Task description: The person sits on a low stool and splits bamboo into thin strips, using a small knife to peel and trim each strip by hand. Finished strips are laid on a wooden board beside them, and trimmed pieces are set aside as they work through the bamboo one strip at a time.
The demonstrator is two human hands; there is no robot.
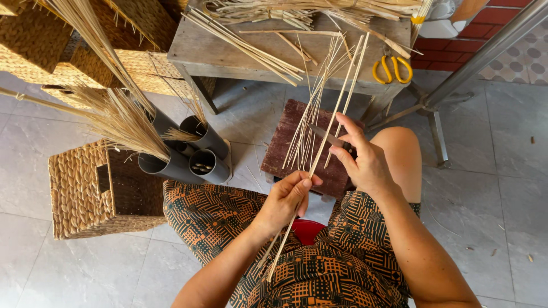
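My left hand (288,197) pinches a bundle of thin pale reed strips (319,108) that fans upward toward the wooden table. My right hand (361,157) grips a small knife (326,136) whose blade lies against the strips just above the left hand. The lower ends of the strips run down across my patterned lap (319,268). Both hands are above a dark red wooden stool (285,142).
A worn wooden table (228,51) ahead holds more reed strips and yellow-handled scissors (392,69). Grey tubes (188,154) with dried grass stand at left beside a woven basket (77,194). Woven baskets (34,40) stack at the top left. A metal stand leg (451,85) is at right.
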